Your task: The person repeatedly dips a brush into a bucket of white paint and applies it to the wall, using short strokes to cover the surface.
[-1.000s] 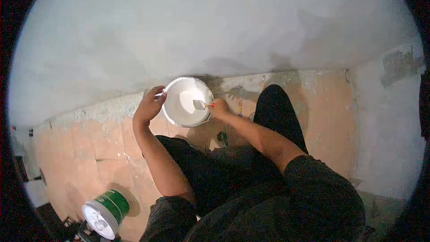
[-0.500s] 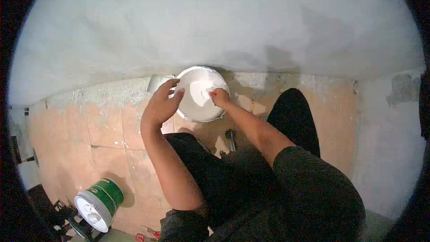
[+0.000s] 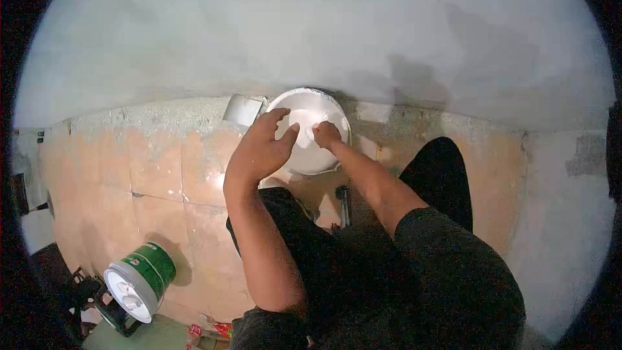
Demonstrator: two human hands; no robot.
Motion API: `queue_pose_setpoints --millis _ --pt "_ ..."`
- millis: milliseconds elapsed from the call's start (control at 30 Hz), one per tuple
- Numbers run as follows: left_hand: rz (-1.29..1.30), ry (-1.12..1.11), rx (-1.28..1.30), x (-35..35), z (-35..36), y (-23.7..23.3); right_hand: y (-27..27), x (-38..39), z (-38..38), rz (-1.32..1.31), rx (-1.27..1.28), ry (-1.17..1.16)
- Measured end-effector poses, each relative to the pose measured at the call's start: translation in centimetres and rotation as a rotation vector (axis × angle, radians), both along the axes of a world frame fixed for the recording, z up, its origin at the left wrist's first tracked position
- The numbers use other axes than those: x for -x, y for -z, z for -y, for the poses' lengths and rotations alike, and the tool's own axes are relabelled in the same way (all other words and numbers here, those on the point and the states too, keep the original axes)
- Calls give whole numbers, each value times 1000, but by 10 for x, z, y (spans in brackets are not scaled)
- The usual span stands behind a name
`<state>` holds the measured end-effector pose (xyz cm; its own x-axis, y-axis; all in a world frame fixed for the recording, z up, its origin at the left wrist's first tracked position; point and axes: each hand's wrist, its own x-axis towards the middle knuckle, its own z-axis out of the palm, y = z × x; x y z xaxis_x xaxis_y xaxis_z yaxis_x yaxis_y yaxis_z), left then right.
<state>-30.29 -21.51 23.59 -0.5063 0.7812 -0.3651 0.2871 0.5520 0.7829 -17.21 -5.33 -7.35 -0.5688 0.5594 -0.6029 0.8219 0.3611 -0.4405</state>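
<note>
A round white bucket [image 3: 311, 99] stands on the floor against the wall, with white paste [image 3: 303, 120] inside it. My right hand [image 3: 328, 135] reaches over the bucket's right side, fingers closed on a small tool with an orange-red end [image 3: 317, 129]. Most of that tool is hidden by the hand, so its kind cannot be made out. Over the left rim is my left hand [image 3: 264, 146], its fingers apart and slightly curved, holding nothing. Whether it touches the rim cannot be seen. Just left of the bucket lies a flat grey metal plate [image 3: 243, 110].
A grey wall [image 3: 291, 26] rises right behind the bucket. Orange floor tiles [image 3: 155, 168] spread to the left. At the lower left is a green and white bucket [image 3: 152, 269] with white material on top. My dark-clothed knee [image 3: 440, 178] is at the right.
The view has shifted, so the bucket and both hands appear farther right. More of the metal plate shows now. My right hand stays in the bucket; my left remains at its left rim.
</note>
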Motion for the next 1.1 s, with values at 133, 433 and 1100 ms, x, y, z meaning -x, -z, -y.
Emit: queue_pose_setpoints --millis 133,433,1100 --pt "-17 16 4 -2 2 -5 0 -2 6 -44 -73 -51" --pt "-21 21 -1 -5 2 -13 8 2 14 -94 -113 78" --pt "-31 41 67 -18 -12 -23 -67 -72 13 66 183 48"
